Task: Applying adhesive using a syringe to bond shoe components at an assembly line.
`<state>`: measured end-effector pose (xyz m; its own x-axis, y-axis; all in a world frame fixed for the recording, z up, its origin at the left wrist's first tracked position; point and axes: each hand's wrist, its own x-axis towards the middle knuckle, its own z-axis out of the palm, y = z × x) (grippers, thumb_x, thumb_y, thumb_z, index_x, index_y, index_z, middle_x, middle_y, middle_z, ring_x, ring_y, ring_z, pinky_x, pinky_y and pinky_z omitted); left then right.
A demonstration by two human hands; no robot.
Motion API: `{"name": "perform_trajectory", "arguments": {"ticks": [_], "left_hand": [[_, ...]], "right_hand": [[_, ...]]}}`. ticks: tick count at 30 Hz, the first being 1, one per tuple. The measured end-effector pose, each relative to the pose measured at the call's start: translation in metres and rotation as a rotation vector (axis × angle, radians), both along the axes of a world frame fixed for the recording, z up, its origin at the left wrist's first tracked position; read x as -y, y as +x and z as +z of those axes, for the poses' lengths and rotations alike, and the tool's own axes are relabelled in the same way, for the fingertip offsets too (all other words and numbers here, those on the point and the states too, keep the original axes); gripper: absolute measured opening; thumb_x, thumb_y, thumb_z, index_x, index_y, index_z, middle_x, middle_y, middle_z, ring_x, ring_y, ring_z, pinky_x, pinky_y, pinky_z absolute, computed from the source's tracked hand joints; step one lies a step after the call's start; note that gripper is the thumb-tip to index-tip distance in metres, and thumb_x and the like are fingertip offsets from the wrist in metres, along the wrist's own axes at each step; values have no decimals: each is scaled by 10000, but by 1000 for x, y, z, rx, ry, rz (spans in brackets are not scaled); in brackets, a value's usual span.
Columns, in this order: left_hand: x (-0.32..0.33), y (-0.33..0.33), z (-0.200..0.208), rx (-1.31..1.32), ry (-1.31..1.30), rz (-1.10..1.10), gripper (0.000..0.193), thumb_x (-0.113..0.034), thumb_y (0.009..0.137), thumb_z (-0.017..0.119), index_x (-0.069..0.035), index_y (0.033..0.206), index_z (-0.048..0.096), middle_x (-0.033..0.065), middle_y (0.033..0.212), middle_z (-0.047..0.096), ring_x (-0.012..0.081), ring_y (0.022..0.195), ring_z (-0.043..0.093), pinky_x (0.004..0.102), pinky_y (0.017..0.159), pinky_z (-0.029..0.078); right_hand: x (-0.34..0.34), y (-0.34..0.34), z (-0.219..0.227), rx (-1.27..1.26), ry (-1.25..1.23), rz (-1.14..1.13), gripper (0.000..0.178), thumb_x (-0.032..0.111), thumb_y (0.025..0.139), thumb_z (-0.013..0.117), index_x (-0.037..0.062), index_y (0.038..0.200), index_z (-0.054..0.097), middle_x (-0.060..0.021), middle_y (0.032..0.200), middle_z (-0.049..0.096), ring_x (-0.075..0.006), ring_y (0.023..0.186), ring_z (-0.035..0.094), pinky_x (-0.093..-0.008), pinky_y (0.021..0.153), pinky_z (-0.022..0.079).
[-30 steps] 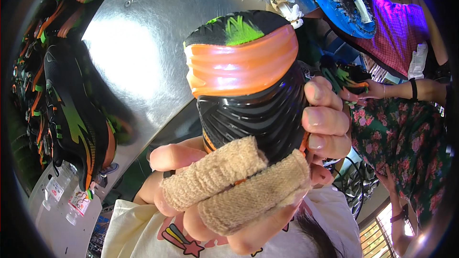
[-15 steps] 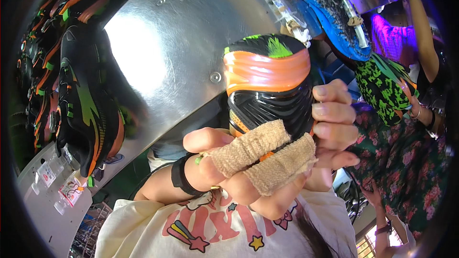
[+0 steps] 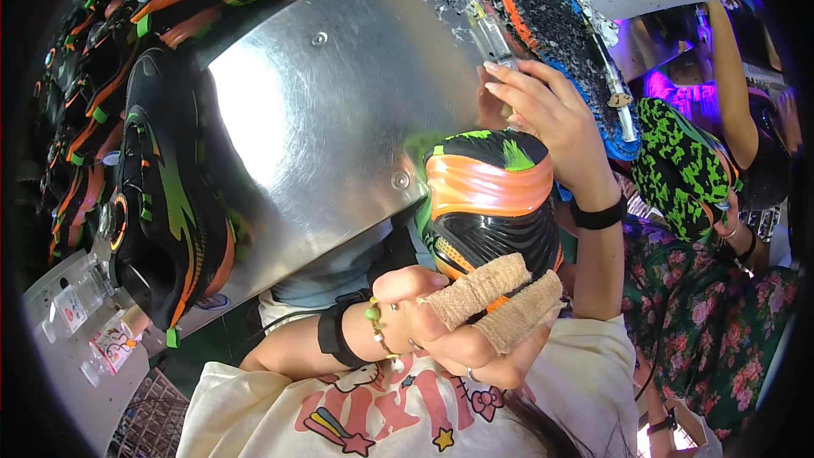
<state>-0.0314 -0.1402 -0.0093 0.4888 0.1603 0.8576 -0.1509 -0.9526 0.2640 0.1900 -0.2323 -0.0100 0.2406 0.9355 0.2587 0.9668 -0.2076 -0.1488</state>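
Note:
My left hand (image 3: 475, 335), its fingers wrapped in tan cloth tape, grips a black sneaker (image 3: 492, 229) with a glossy orange band and green marks. The shoe is held in front of my chest, near the edge of the metal table (image 3: 331, 119). Beyond it, my right hand (image 3: 551, 110) stretches over the tabletop with its fingers extended. Its fingertips are at the near end of a clear syringe (image 3: 492, 38); whether they touch it I cannot tell.
A blue tray (image 3: 627, 149) with an orange rim holds black scraps, and another syringe (image 3: 616, 89) lies along it. Many sneakers crowd the left, one black sneaker (image 3: 161, 195) nearest. Small clear bottles (image 3: 72, 305) stand at the lower left. On the right, a co-worker holds a green-and-black shoe (image 3: 678, 165).
My right hand has let go of the sneaker and moved away toward the syringe on the table. My left hand keeps its hold on the shoe, now a little lower in view.

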Motion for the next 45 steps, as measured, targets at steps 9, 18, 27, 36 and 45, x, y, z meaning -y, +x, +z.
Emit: {"name": "perform_trajectory", "arguments": {"ticks": [9, 18, 27, 36, 45], "left_hand": [[-11, 7, 5, -44, 105, -118, 158, -382, 826, 665, -389, 961, 585, -212, 1050, 497, 110, 1005, 476, 387, 725, 322], [-8, -2, 6, -118, 101, -143, 442, -358, 650, 801, -356, 1040, 594, -141, 1023, 492, 115, 987, 523, 349, 835, 305], [7, 16, 20, -67, -6, -91, 334, -311, 671, 760, -310, 987, 653, -125, 1133, 472, 220, 1024, 535, 386, 763, 364], [9, 15, 10, -70, -41, -215, 537, -201, 636, 807, -202, 1121, 576, 26, 1139, 505, 290, 1105, 493, 441, 902, 348], [19, 23, 10, 0, -143, -78, 379, -175, 658, 804, -322, 969, 645, -171, 1019, 611, 173, 941, 602, 321, 747, 351]], "right_hand": [[21, -11, -12, -86, 53, 38, 449, 187, 709, 756, 96, 1134, 644, -25, 1207, 618, -277, 1070, 549, -396, 907, 483], [55, -27, -8, -337, 270, -85, 136, 132, 884, 590, 40, 915, 684, -55, 1064, 667, -254, 880, 578, -353, 798, 496], [82, -62, 53, -607, 595, -512, 624, 242, 1038, 224, -13, 710, 690, -116, 948, 692, -174, 788, 536, -317, 729, 418], [96, -75, 64, -766, 647, -797, 810, 438, 1061, 75, -17, 626, 585, -100, 935, 661, -114, 666, 474, -257, 681, 370], [109, -96, 55, -593, 536, -710, 585, 272, 1061, 169, -4, 671, 506, -156, 899, 641, -167, 714, 550, -351, 905, 430]]}}
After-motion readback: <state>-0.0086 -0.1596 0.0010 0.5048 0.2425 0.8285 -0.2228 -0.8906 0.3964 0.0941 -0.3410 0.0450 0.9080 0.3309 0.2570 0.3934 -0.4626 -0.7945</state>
